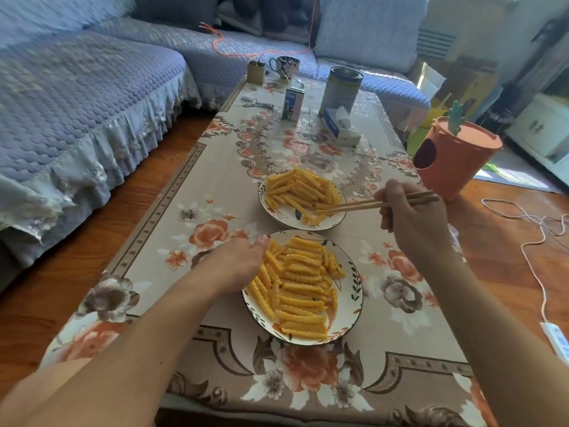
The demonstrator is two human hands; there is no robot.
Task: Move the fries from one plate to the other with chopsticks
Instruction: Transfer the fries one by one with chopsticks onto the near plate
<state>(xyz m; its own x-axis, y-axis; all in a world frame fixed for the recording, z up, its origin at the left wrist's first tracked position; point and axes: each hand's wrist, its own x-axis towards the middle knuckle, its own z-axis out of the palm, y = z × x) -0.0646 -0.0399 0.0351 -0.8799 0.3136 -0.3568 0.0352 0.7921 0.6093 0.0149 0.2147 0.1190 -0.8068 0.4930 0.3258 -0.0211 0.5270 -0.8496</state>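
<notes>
Two plates of crinkle-cut fries sit on the flowered bench, the far plate (278, 217) beyond the near plate (354, 306), just apart. The right hand (412, 223) holds a pair of chopsticks (369, 204), and their tips reach into the near-right part of the far plate's fries (300, 188), closing on or beside a fry at the edge of the heap — whether one is truly pinched I cannot tell, since the tips blend into the fries there. The right grip is therefore narrow around the sticks themselves. The left hand (237, 260) rests at the left rim of the near plate, thumb tip at the rim; the fingers are out of sight, so I cannot tell if it grasps the rim or merely steadies it. The near plate's fries (300, 288) lie in a loose pile.

Judging from this, a pick-up is under way. The risks: a ridged fry could slip or twist out if caught near its end, and it might drop on the cloth in the gap between plates. Neighbouring fries could also be dragged over the far plate's rim as the tips lift. A tissue box (340, 127), tin (340, 89) and carton (292, 104) stand well apart, further back.
</notes>
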